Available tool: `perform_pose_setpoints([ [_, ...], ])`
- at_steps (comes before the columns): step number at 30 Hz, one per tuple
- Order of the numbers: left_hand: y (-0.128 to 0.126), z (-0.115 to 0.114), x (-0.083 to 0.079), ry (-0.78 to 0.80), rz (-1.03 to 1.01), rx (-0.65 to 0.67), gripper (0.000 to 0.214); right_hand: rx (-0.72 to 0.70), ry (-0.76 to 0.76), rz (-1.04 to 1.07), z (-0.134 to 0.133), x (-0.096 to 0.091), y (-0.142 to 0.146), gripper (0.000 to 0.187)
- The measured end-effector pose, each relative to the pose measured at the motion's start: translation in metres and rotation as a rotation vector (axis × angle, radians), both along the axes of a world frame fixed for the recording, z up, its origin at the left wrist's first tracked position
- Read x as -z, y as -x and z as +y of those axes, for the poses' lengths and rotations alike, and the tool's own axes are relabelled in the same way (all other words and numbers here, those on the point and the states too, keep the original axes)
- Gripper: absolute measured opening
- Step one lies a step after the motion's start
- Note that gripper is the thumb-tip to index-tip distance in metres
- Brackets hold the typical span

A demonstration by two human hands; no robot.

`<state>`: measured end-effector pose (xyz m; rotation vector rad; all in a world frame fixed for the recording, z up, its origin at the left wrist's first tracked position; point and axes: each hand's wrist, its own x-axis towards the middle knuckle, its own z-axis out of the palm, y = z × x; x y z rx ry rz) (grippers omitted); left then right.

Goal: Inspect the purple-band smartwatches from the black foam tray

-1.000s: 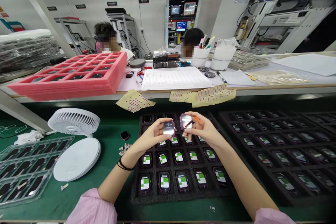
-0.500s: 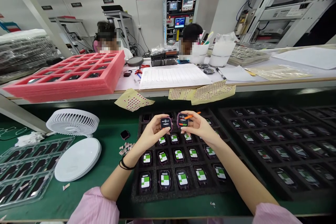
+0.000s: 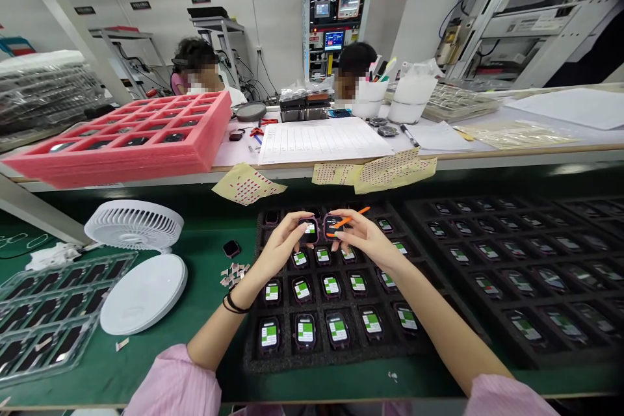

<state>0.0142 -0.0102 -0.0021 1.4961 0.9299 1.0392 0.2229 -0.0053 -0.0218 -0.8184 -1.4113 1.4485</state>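
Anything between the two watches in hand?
Nothing visible. The left smartwatch, held in the left hand, and the right smartwatch, held in the right hand, sit side by side above the black foam tray, a narrow gap apart.

A green-topped workbench is laid with two black foam trays of smartwatches (green-and-white labels are shown on their screens), a white desk fan, a clear plastic tray, one loose watch and small paper scraps. Beyond it, a white-topped table with a wooden edge is occupied by a pink foam tray, a ruled paper sheet, red-handled pliers and white tubs (the nearer papers are spread towards its right end).
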Motion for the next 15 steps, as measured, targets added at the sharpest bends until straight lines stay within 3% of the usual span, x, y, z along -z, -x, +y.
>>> perform_pose_setpoints([
  [12,0.0009,0.0017,0.0029,-0.004,0.027,-0.001,0.034,0.11,0.054,-0.013,0.003,0.003,0.0027,0.034],
  [15,0.0009,0.0021,0.0054,0.019,-0.012,0.044,0.039,0.077,0.049,-0.017,0.0031,0.002,0.001,0.037],
])
